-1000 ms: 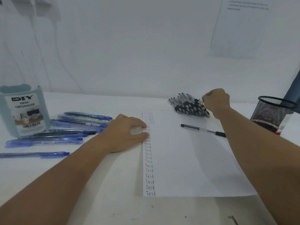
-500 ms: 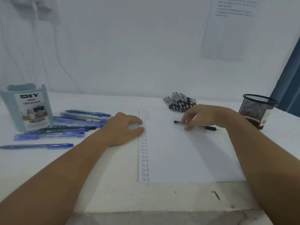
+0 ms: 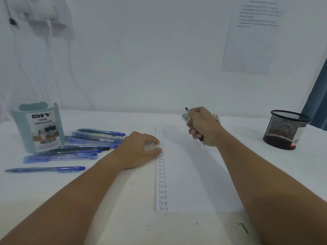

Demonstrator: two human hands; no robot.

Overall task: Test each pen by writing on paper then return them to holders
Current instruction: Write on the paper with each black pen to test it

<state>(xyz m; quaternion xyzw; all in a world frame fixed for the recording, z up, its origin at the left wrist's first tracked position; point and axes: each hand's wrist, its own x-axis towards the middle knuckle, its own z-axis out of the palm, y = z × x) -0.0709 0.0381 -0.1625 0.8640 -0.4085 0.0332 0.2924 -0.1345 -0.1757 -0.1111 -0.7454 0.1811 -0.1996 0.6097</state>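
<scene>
Now the right hand (image 3: 203,126) grips a pen (image 3: 201,139) above the paper (image 3: 194,174).
Left hand (image 3: 139,149) flat on the paper's edge; the fist hides most of the pen.

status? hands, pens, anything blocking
Left hand flat, pinning paper at its left edge. Right hand shut on black pen, above the paper's top. Blue pens loose beside organizer. Nothing blocking.
</scene>
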